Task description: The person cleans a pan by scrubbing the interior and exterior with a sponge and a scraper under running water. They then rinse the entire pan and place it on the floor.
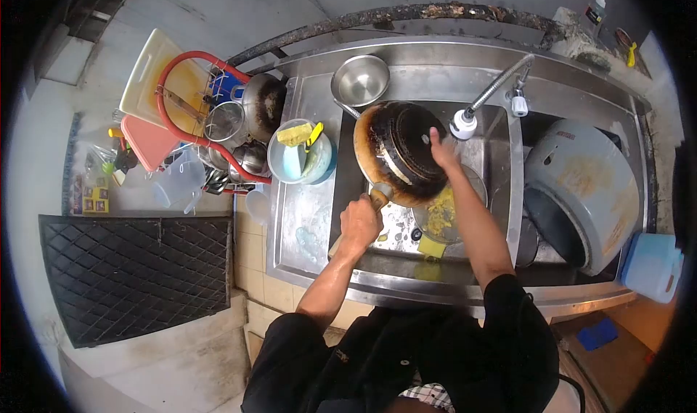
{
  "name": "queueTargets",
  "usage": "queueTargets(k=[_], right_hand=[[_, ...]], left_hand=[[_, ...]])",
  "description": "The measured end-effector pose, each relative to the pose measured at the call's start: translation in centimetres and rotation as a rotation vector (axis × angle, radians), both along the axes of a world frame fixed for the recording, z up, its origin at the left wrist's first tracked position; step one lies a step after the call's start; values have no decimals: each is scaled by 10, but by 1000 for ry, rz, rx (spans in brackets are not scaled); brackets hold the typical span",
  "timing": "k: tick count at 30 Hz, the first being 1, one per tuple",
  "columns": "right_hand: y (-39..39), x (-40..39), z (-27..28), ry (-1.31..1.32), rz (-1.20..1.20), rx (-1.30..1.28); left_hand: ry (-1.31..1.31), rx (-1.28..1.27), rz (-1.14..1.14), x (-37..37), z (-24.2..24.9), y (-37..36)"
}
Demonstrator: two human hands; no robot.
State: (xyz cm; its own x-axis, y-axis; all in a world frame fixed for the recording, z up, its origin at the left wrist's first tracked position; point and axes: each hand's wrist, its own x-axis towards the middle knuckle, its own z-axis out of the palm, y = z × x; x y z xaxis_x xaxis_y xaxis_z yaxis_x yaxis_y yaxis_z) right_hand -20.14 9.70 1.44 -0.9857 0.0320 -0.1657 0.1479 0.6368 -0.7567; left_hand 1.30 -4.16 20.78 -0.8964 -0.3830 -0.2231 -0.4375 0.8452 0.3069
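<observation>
A frying pan with a scorched, blackened base is tilted over the sink basin, underside towards me. My left hand is closed around its brownish handle. My right hand rests against the right part of the burnt underside, fingers stretched out; some of them are hard to make out. Just right of it hangs the white spray head of the flexible tap. Beneath the pan, a round strainer holding yellow scraps and a yellow-green sponge lie in the basin.
On the left drainboard stands a tub with a sponge and a yellow-handled brush. A steel bowl sits behind. A dish rack crowds the left. A large grey pot and a blue jug stand right.
</observation>
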Motion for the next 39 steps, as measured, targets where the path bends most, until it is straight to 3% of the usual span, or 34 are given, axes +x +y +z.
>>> queueTargets(k=[1,2,3,5,8,10,13,15,17,18,19,23,27,29,30,32,33,35,38,39], right_hand=[[-7,0,-4,251,-21,100],[-1,-1,30,-115,140,29],[-2,1,35,-123,138,30],[2,2,41,180,415,80],[12,45,97,286,662,-6],[28,71,104,417,782,-40],[79,73,88,218,877,47],[102,56,12,164,565,11],[108,35,-21,-62,320,-128],[105,32,0,-243,100,-167],[108,19,7,-428,68,-196],[93,40,-1,63,157,-262],[95,108,44,319,391,-99],[100,142,60,410,341,-381],[101,155,51,407,346,-382],[103,169,33,304,-168,-391],[106,168,30,306,-163,-390],[107,163,27,-108,-341,-1262],[83,139,88,-108,-267,-970],[72,135,91,-168,-141,-845]], left_hand=[[-10,11,11,-4,2,2],[-27,21,24,-4,4,3],[-49,29,31,-4,4,3],[-61,31,22,-5,2,4],[-94,100,20,-12,1,7],[-119,173,37,-12,-1,5],[-144,222,28,0,-12,4],[-148,264,-16,8,-20,3],[-172,339,-46,13,-31,6],[-173,335,-60,14,-37,9],[-130,358,-53,18,-43,12],[-90,513,68,17,-32,12],[-99,667,141,24,-48,0],[-115,725,174,29,-51,2],[-132,788,201,32,-54,5],[-113,731,139,38,-56,9],[-96,670,70,39,-56,13],[-186,553,11,36,-35,25],[-290,406,-106,44,-39,30],[-291,377,-161,42,-40,30]])
